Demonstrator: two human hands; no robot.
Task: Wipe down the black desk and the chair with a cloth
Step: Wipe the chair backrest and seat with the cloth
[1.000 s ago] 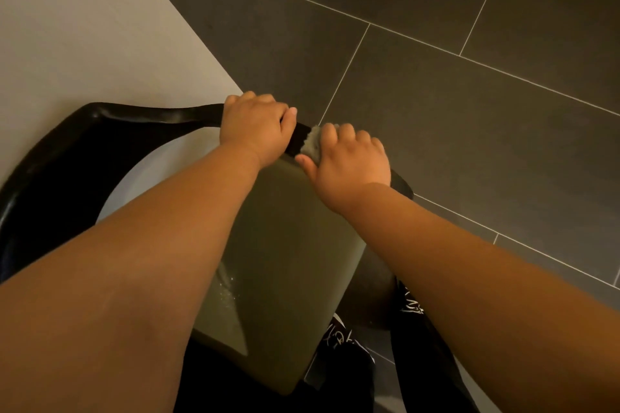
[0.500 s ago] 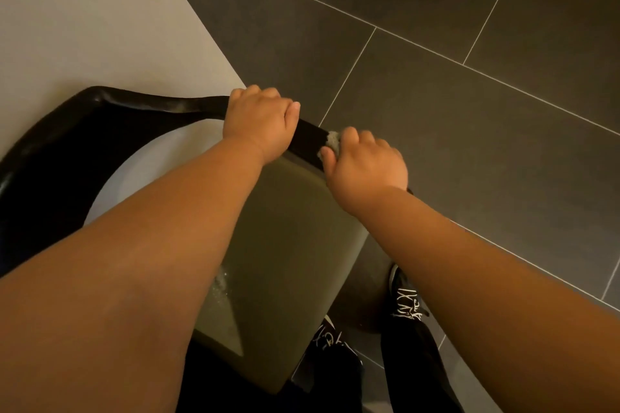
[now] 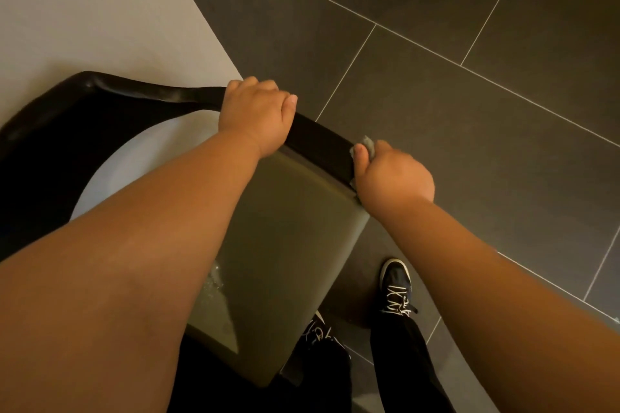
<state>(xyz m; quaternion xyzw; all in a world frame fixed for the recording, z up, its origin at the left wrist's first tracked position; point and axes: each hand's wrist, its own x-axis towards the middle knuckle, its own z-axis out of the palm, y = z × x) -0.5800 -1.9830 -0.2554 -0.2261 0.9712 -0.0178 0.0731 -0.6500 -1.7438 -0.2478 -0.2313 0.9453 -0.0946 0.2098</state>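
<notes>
A chair with an olive-green seat (image 3: 285,245) and a curved black backrest rail (image 3: 318,139) stands below me. My left hand (image 3: 256,116) grips the black rail near its middle. My right hand (image 3: 394,174) holds a small grey cloth (image 3: 368,144) and presses it against the right end of the rail, at the seat's corner. Most of the cloth is hidden under my fingers. The black desk is out of sight.
A pale wall or panel (image 3: 100,17) fills the upper left behind the chair. Dark grey floor tiles (image 3: 469,60) spread to the right. My feet in black shoes with white laces (image 3: 396,288) stand by the seat's front right corner.
My right hand with the cloth has slid rightward and down along the black rail, away from my left hand. The left hand keeps its grip in the same spot.
</notes>
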